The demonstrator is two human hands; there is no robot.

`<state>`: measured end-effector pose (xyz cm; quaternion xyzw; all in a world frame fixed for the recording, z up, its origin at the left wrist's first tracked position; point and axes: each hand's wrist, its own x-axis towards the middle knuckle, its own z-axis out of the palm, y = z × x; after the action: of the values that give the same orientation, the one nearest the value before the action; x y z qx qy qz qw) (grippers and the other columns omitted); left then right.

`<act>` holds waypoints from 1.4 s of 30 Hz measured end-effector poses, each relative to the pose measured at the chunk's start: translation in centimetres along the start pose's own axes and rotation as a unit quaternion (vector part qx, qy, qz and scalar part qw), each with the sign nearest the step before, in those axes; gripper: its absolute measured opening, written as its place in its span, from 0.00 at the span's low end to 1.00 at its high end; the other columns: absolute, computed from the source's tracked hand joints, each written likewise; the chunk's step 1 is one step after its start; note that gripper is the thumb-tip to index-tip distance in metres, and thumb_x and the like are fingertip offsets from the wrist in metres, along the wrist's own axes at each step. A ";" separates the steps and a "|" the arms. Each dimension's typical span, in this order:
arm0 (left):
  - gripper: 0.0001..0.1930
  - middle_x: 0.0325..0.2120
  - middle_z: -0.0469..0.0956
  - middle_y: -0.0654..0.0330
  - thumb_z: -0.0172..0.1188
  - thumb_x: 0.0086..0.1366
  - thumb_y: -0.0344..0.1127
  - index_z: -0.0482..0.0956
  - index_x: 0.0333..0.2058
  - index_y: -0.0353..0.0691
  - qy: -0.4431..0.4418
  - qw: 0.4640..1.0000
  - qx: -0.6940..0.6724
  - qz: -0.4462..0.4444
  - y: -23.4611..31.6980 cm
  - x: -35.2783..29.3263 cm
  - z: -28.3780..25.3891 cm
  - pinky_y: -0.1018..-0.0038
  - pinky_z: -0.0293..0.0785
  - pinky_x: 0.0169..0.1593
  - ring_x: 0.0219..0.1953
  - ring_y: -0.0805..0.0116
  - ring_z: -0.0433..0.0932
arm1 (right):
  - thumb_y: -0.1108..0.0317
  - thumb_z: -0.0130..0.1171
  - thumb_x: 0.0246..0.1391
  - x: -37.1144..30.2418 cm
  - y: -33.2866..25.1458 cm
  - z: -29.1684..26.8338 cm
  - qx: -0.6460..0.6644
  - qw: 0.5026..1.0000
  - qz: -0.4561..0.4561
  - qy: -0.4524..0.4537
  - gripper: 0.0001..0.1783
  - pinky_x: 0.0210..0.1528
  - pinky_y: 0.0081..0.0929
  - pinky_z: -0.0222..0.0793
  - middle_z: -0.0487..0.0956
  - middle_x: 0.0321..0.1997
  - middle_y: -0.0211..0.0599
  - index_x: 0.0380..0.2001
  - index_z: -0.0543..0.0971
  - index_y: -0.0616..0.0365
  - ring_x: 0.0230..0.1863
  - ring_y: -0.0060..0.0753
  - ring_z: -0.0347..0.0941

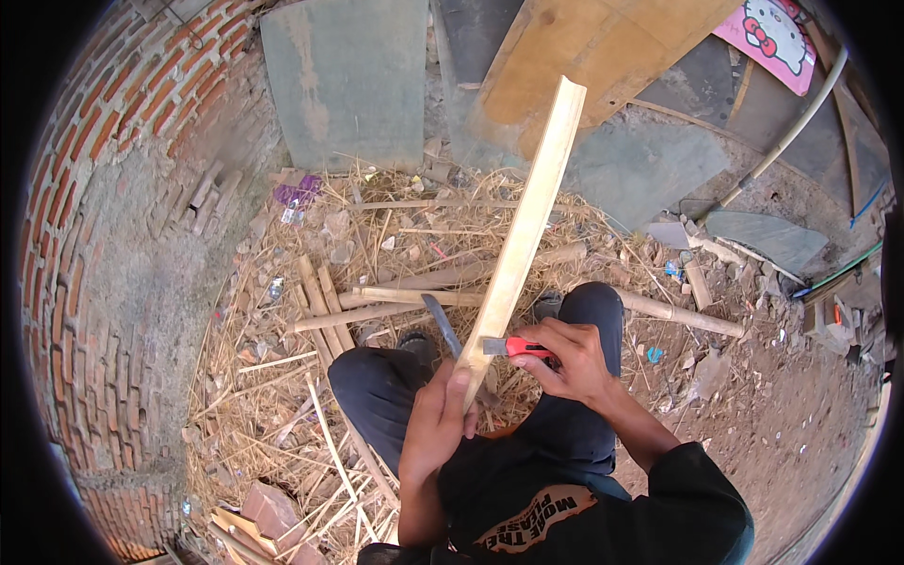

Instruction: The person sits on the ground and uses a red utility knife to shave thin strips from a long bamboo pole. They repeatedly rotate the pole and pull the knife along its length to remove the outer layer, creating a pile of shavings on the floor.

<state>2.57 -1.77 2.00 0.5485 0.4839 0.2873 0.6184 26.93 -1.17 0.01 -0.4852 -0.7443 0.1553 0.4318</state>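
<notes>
My left hand (439, 414) is wrapped round the lower end of a long split bamboo piece (524, 217), pale and slightly hollow along its length. The piece slants up and away to the right, its far end raised in front of me. In my right hand (571, 358) is a red utility knife (527, 347), gripped by its handle. Its blade lies across the bamboo, just above my left hand. Beside the bamboo, a dark curved blade (441, 322) shows, its lower part hidden behind my left hand.
Bamboo poles (414, 295), thin strips and straw litter the ground between my legs. A brick wall (94, 235) rises on the left. Grey panels (348, 85) and a brown board (603, 56) lean at the back. A pale pipe (786, 137) stands at the far right.
</notes>
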 end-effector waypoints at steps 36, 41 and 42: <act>0.20 0.21 0.79 0.49 0.45 0.86 0.40 0.81 0.38 0.33 0.137 0.946 0.283 0.084 -0.4 -1.9 2.5 0.55 0.75 0.32 0.24 0.43 0.83 | 0.61 0.78 0.57 4.2 2.4 -2.2 -0.014 0.994 0.093 0.059 0.14 0.36 0.35 0.80 0.89 0.36 0.43 0.42 0.91 0.57 0.32 0.46 0.86; 0.21 0.20 0.79 0.49 0.46 0.85 0.41 0.81 0.37 0.34 0.144 0.942 0.291 0.080 -0.9 -2.7 2.6 0.53 0.75 0.32 0.24 0.42 0.83 | 0.60 0.76 0.59 5.5 3.6 -3.2 -0.031 0.993 0.093 0.063 0.14 0.36 0.33 0.79 0.88 0.35 0.44 0.43 0.91 0.58 0.31 0.42 0.85; 0.21 0.19 0.79 0.49 0.46 0.85 0.41 0.81 0.37 0.34 0.140 0.940 0.303 0.072 -1.1 -2.9 2.6 0.53 0.75 0.32 0.24 0.42 0.83 | 0.60 0.76 0.59 5.9 4.4 -3.6 -0.034 0.990 0.115 0.077 0.14 0.36 0.33 0.78 0.88 0.34 0.44 0.43 0.90 0.58 0.31 0.41 0.85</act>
<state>3.71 -5.60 1.59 0.6975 0.5890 0.2443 0.3269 31.46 5.34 2.15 -0.5921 -0.6533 0.1409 0.4502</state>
